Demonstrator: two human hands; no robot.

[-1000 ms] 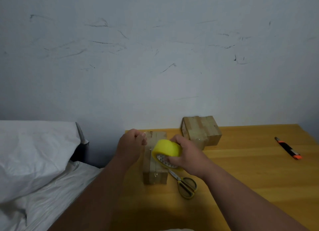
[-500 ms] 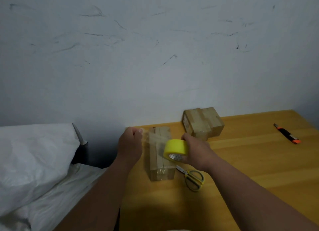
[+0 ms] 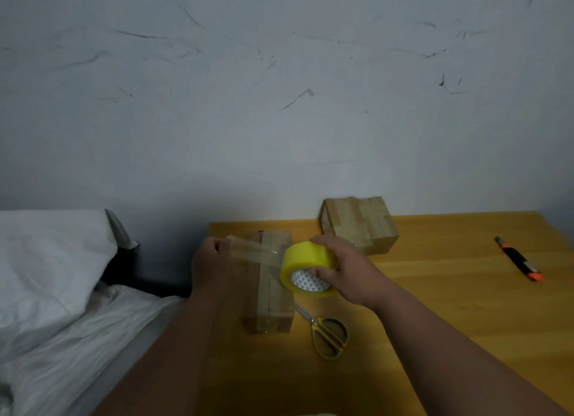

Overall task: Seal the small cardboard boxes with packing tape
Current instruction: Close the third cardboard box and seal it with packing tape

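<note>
Nearest the camera, two bare forearms are reaching forward over the yellow wooden bench (image 3: 435, 307), with white bedding (image 3: 46, 275) lying off to the left beside it. A pair of yellow-handled scissors (image 3: 329, 335) is lying flat on the bench just beside the near right corner of a long cardboard box (image 3: 270, 303), which is standing lengthwise away from the viewer. Above this box, the right hand (image 3: 348, 269) is gripping a yellow tape roll (image 3: 307, 266), fingers curled over its top and the thumb pressing at its patterned core. The left hand (image 3: 211, 260) is pinching the free end of a clear tape strip (image 3: 254, 251) between curled fingers, the strip stretching taut across the box's far half from hand to roll. Farther back, a second cardboard box (image 3: 360, 223), already banded with tape, is sitting near the wall (image 3: 279, 105). Well apart on the right, an orange-and-black utility knife (image 3: 518, 263) is lying on the bench.
</note>
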